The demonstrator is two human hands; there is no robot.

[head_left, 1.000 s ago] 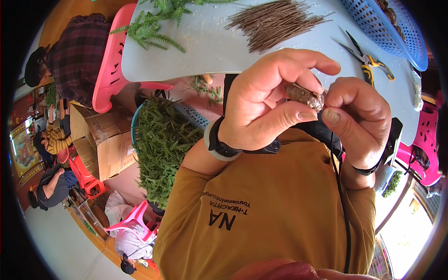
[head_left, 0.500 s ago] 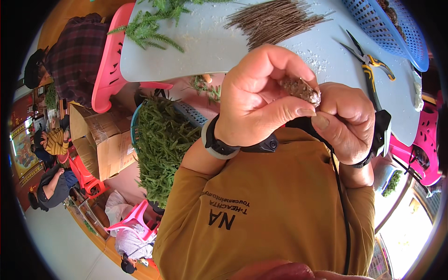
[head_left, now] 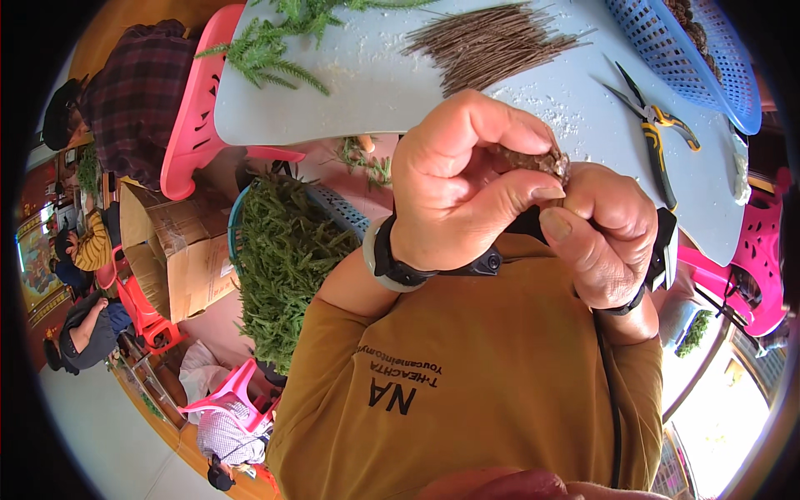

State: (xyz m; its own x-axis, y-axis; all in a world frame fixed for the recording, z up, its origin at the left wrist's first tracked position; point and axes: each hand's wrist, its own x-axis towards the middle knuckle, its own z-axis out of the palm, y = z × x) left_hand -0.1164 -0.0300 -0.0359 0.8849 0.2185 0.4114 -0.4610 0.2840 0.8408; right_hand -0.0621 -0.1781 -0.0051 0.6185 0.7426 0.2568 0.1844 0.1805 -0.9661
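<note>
A small brown pine cone (head_left: 542, 164) with pale specks sits between the thumb and fingers of my left hand (head_left: 450, 192), close to the table's near edge. My right hand (head_left: 608, 233) is closed in a pinch right beside the cone's end, thumb against curled forefinger. What it pinches, if anything, is hidden. Beyond my hands, a bundle of thin brown stems (head_left: 492, 46) lies on the pale table (head_left: 358, 108). Pliers with yellow and black handles (head_left: 654, 117) rest to the right, jaws apart.
A blue plastic basket (head_left: 737, 108) of cones stands at the far right. Green sprigs (head_left: 275, 54) lie far left. Below the table at left are a basket heaped with greenery (head_left: 292, 267) and a cardboard box (head_left: 196, 262). Several people sit around pink and red chairs.
Both hands have shifted slightly left and down. The cone has tilted in my left hand, and my right thumb has come in closer under its end.
</note>
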